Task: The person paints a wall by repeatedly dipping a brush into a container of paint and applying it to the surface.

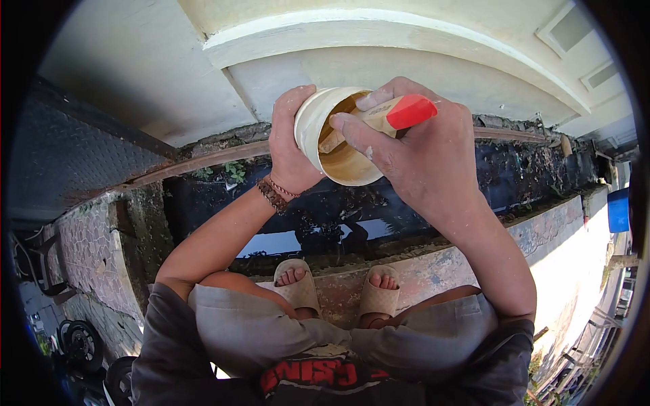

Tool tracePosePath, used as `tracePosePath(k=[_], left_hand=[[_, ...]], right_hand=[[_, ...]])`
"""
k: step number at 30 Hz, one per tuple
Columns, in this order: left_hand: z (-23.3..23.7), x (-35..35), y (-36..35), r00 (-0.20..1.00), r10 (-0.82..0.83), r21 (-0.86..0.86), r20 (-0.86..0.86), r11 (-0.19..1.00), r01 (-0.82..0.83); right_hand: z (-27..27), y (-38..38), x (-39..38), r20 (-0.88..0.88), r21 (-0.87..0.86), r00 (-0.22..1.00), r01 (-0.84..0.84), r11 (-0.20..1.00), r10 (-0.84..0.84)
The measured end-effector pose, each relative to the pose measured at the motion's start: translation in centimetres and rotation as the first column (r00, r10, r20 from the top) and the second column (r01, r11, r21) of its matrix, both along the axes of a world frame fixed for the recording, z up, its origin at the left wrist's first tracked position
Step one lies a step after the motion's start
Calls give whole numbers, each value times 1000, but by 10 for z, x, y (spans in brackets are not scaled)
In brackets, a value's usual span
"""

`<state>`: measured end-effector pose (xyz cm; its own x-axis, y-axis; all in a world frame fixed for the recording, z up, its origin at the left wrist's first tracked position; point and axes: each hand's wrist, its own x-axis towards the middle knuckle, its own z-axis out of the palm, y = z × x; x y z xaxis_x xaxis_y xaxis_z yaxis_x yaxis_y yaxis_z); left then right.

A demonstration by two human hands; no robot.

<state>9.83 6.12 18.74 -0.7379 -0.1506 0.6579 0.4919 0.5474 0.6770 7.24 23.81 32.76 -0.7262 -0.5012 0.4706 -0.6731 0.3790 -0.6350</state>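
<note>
Person's two hands at work above a channel of dark water [399,211], before a pale wall [291,71]. The left hand [290,149] has its grip wrapped around the outside of a cream tub [309,128], tilted so that its mouth faces the viewer. The right hand [433,166] pinches a red-ended brush [413,111] between thumb and fingers — its lower end lies inside the tub. Below, sandals [302,296] rest on a weathered ledge [440,271] — beside the channel.

This is outdoors beside a building [487,88]: pale wall [135,74], water-filled ditch [518,176], sunlit concrete [558,237].
</note>
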Motion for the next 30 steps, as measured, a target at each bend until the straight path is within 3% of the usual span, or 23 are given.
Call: tracePosePath(k=[1,4,8,11,13,17,20,23,25,29,30], left_hand=[[1,-7,6,989,114,64,-99,992,-108],[2,-10,6,985,113,103,-128,990,-100],[7,-7,5,976,163,8,-146,986,-164],[9,-6,5,982,151,27,-115,988,-149],[12,-5,3,981,127,-7,-146,992,-130],[5,-9,-1,995,70,124,-68,990,-61],[5,-9,-3,998,44,111,-43,993,-39],[8,-8,-7,997,57,42,-48,998,-55],[11,-6,-11,997,18,-114,-80,993,-27],[12,-5,-8,994,33,-119,-101,992,-45],[13,-4,-6,998,20,-80,-61,996,-24]], right_hand=[[2,-2,1,-5,-8,1000,-2,1000,2],[5,-7,3,-64,57,997,57,997,-53],[8,-7,6,-157,105,987,63,992,-46],[16,-2,3,-125,107,992,5,994,8],[26,3,3,1,47,997,-79,996,79],[31,10,-4,-66,49,981,-177,983,180],[37,11,-6,-12,140,971,-236,962,239],[34,9,-12,-105,272,934,-303,913,341],[35,6,-12,-13,368,935,-325,871,354],[37,10,-14,31,366,936,-338,867,351],[35,14,-12,-15,292,934,-338,895,358]])
